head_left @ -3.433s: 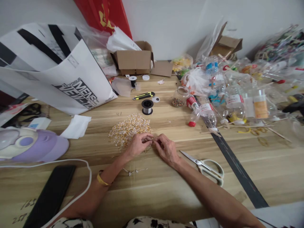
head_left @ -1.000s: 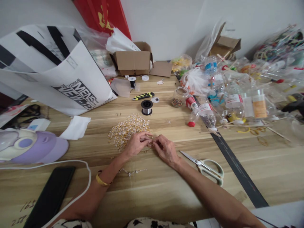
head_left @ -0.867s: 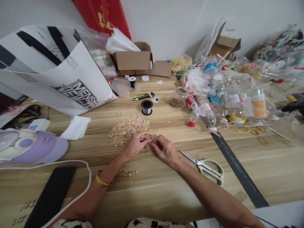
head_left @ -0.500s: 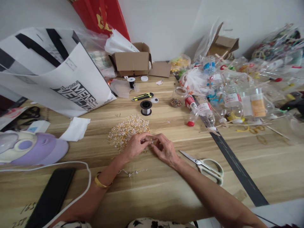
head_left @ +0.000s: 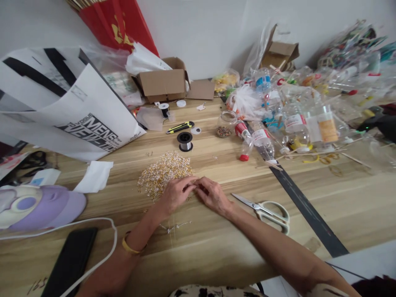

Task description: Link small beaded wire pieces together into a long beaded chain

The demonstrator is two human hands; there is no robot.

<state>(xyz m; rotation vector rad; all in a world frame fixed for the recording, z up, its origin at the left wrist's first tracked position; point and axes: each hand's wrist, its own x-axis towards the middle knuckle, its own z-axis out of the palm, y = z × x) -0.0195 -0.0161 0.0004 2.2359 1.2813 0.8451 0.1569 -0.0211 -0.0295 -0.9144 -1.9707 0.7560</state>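
Observation:
My left hand (head_left: pixel 177 193) and my right hand (head_left: pixel 213 196) meet fingertip to fingertip over the wooden table, both closed in a pinch. Whatever small piece lies between the fingers is mostly hidden; I cannot make it out. Just behind my left hand spreads a pile of gold and clear beads (head_left: pixel 163 171). A short beaded chain (head_left: pixel 175 227) lies on the table nearer to me, below the hands. Beyond the pile stands a spool of silvery wire (head_left: pixel 185 142). To the right of my right hand rest scissors (head_left: pixel 262 209) with pale handles.
A yellow-black utility knife (head_left: pixel 181 127) and a jar of beads (head_left: pixel 225 126) lie farther back. Plastic bottles (head_left: pixel 293 123) crowd the right. At left are a white bag (head_left: pixel 74 119), a purple cap (head_left: pixel 55 206), a black phone (head_left: pixel 71 264) and a white cable (head_left: pixel 115 235).
My view has shifted slightly, so the table things sit a little differently in the picture. Both hands stay together, and the fingertips have drawn closer to each other.

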